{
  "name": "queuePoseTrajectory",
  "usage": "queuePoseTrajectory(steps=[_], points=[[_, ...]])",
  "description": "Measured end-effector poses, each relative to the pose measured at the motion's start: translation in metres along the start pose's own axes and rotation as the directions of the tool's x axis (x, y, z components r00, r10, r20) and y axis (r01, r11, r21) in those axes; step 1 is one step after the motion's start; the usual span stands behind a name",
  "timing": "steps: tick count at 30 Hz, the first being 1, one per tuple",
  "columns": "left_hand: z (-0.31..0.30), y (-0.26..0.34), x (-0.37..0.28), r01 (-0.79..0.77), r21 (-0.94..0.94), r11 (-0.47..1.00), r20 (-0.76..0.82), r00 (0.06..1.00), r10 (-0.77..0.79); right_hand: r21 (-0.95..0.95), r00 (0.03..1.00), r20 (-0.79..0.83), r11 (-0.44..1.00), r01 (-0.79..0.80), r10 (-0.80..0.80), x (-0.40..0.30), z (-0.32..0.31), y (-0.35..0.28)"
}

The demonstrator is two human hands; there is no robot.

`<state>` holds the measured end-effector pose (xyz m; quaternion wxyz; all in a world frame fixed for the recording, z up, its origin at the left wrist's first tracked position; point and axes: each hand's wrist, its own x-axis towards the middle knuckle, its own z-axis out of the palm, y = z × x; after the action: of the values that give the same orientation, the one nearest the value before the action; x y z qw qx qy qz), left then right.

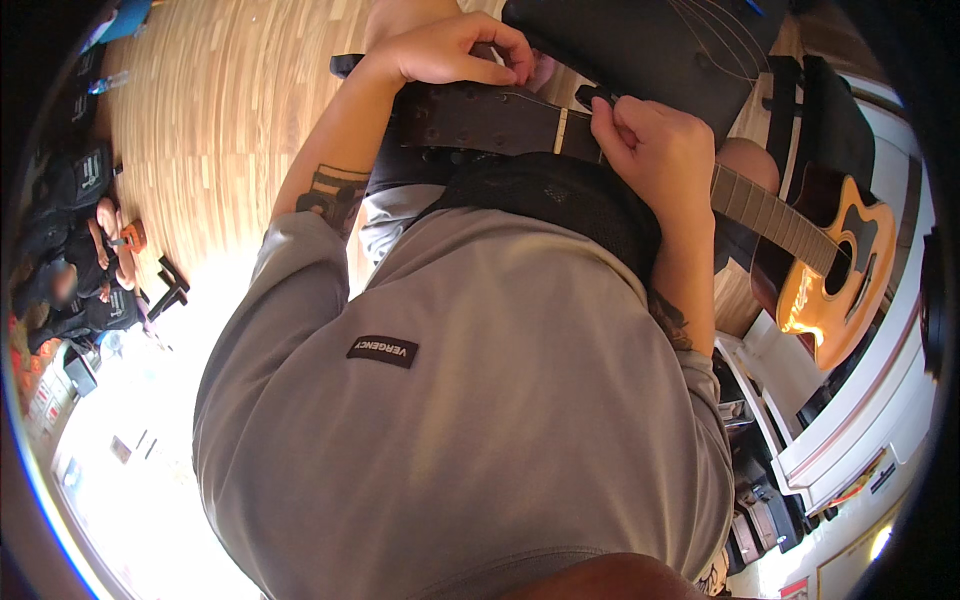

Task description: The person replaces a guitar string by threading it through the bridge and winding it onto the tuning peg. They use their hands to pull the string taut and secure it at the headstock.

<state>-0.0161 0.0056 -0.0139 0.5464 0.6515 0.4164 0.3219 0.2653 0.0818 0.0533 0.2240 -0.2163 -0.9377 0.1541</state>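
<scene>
An acoustic guitar lies across my lap, its dark headstock (480, 120) at the left, its pale nut (560, 130) near the middle and its light wooden body (870, 262) at the right. Over the headstock's far edge, my left hand (480, 56) is bent with thumb and fingertips close together; what they pinch is hidden. A thin string runs from near them towards the nut. My right hand (652, 146) is curled above the neck just past the nut. A small black object (595, 96) shows by its fingertips; whether the hand grips it or a string is unclear.
A black padded surface (637, 52) stands ahead, with thin loose strings (724, 41) on it. Wooden floor (210, 112) spreads to the left, where a seated person (97, 247) is far off. A white shelf (780, 375) with dark cases below stands at the right.
</scene>
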Motion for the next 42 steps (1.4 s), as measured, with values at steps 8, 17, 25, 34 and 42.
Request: queuePoseTrajectory(steps=[8, 17, 25, 34, 42], points=[[0.006, 0.024, -0.006, 0.277, 0.257, 0.926, -0.110, 0.960, -0.256, -0.098, 0.994, 0.025, 0.989, -0.107, 0.110, -0.001, -0.008, -0.008], [0.006, 0.012, -0.005, 0.037, -0.140, 0.989, -0.055, 0.998, -0.045, -0.051, 0.989, 0.017, 0.988, -0.148, 0.149, -0.008, -0.016, -0.009], [-0.006, 0.003, -0.008, -0.036, 0.184, 0.982, 0.005, 0.999, 0.036, -0.135, 0.974, 0.046, 0.968, -0.213, 0.221, -0.014, -0.028, -0.022], [-0.006, 0.025, -0.008, 0.195, 0.223, 0.955, -0.058, 0.981, -0.187, -0.055, 0.981, -0.098, 0.983, -0.173, 0.167, -0.025, -0.017, -0.011], [0.000, 0.016, -0.009, 0.089, 0.120, 0.989, -0.079, 0.994, -0.080, 0.123, 0.984, -0.027, 0.977, -0.174, 0.178, -0.017, -0.020, -0.006]])
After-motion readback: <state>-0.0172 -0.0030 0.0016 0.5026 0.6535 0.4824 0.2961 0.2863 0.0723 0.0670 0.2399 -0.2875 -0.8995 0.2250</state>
